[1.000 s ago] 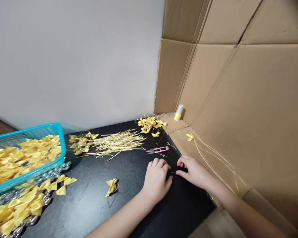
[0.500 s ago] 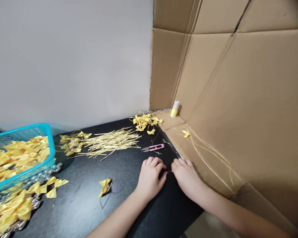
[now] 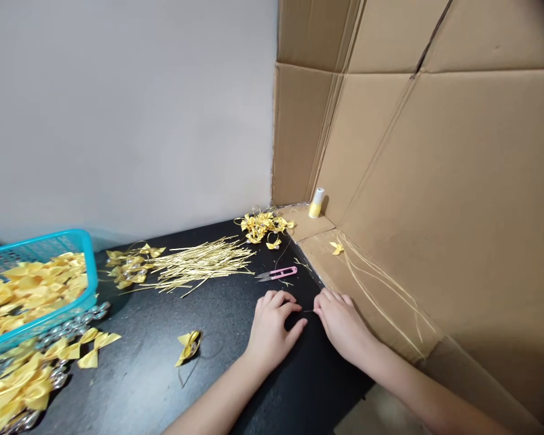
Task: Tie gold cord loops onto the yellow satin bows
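Both my hands rest on the black tabletop [image 3: 217, 374] near its right edge. My left hand [image 3: 272, 326] lies knuckles up with the fingers curled under and the thumb stretched right. My right hand [image 3: 340, 323] sits close beside it, its fingertips pinched on a thin gold strand [image 3: 307, 311] that reaches toward the left hand. What the left fingers hold is hidden. Pink thread snips [image 3: 278, 273] lie just beyond the hands. A single yellow ribbon bow [image 3: 188, 345] lies to the left of my left forearm.
A pile of cut gold wires [image 3: 199, 263] and clusters of yellow bows [image 3: 263, 225] lie farther back. A teal basket [image 3: 88, 272] of bows stands at the left, above silver pieces [image 3: 77, 319]. Cardboard walls [image 3: 435, 199] close the right side, with a yellow thread spool [image 3: 316, 202] and long strands [image 3: 381, 290].
My right hand has slid left until it is close to the left hand. The view has shifted slightly; the objects on the table have stayed put.
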{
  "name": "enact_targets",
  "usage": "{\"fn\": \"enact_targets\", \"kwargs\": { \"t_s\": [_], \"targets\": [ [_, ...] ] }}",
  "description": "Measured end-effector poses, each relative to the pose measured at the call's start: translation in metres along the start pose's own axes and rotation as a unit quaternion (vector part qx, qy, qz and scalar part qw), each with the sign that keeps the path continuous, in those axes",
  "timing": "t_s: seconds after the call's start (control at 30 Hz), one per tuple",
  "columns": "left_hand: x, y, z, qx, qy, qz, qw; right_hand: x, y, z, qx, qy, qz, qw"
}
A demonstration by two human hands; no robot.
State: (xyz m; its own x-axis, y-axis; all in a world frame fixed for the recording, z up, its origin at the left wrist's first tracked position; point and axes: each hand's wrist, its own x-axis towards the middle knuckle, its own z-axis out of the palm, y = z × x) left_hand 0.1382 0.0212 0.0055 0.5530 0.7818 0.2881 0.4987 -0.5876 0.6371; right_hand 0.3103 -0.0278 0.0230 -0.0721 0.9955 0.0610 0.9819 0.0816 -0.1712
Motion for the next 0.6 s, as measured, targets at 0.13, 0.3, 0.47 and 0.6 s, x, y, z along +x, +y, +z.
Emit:
{"fn": "enact_targets", "kwargs": {
  "t_s": [0.13, 0.3, 0.47, 0.6],
  "targets": [
    [0.003, -0.001, -0.001, -0.098, 0.020, -0.033, 0.994, 0.002, -0.005, -0.006, 0.035, 0.017, -0.013, 0.999],
    [0.005, -0.003, -0.003, -0.199, 0.064, -0.059, 0.976, 0.005, -0.013, -0.015, 0.092, 0.028, -0.014, 0.995],
    [0.005, -0.004, -0.004, -0.228, 0.082, -0.055, 0.969, 0.006, -0.017, -0.017, 0.108, 0.030, -0.013, 0.994],
    [0.006, -0.004, -0.006, -0.280, 0.092, -0.081, 0.952, 0.006, -0.016, -0.019, 0.186, 0.051, -0.011, 0.981]
  ]
}}
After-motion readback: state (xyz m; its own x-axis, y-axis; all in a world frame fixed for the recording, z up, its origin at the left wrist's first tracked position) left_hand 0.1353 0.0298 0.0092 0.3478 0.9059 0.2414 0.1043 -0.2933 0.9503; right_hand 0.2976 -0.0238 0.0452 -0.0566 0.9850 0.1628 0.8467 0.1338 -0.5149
